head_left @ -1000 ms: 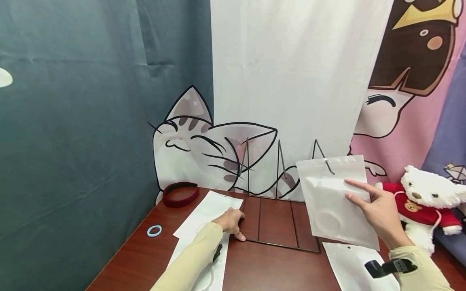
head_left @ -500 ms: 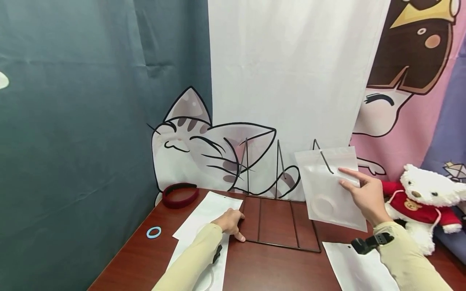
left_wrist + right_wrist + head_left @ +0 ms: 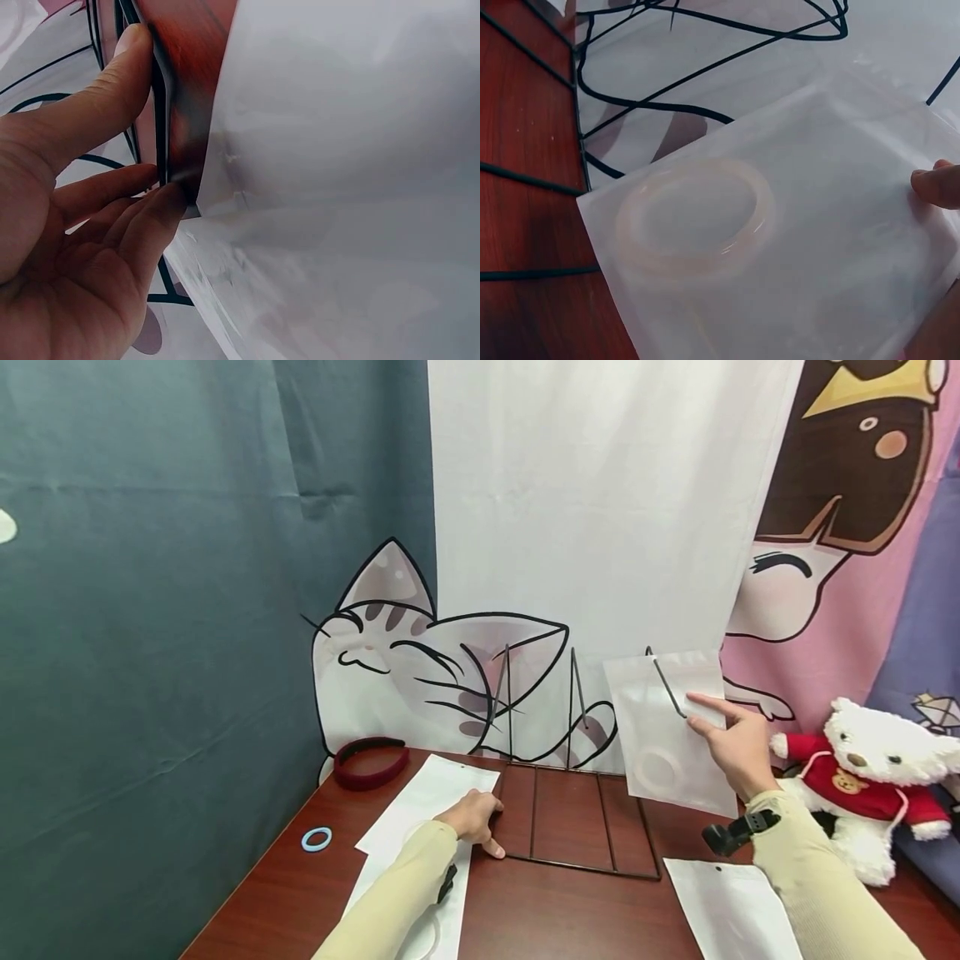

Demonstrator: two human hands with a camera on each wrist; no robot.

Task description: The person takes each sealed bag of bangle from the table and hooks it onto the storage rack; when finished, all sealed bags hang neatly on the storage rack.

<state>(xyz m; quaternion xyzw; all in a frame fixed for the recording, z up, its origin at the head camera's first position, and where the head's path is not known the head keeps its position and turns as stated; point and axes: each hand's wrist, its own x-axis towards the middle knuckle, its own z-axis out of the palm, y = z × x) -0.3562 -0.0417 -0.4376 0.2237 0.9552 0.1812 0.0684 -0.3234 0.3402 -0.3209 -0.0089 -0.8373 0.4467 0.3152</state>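
Observation:
A frosted zip bag (image 3: 670, 735) hangs on the right hook of a black wire rack (image 3: 570, 864); a pale ring-shaped bangle (image 3: 694, 217) shows through it. My right hand (image 3: 731, 743) grips the bag at its right edge, with the index finger by the hook's tip and the thumb on the front; the other fingers are hidden behind the bag. My left hand (image 3: 474, 825) holds the left side of the rack's base, thumb and fingers around the wire (image 3: 161, 112). White bags (image 3: 431, 802) lie under and beside my left forearm.
Another white bag (image 3: 731, 902) lies at the front right. A dark red headband (image 3: 370, 768) and a light blue ring (image 3: 317, 839) are on the table's left. A white plush bear (image 3: 855, 785) in a red top sits at right. Curtains stand behind.
My right hand has moved left and up with the bag, which now hangs farther back along the hook, with more of the hook in front of it. The left hand stays on the rack.

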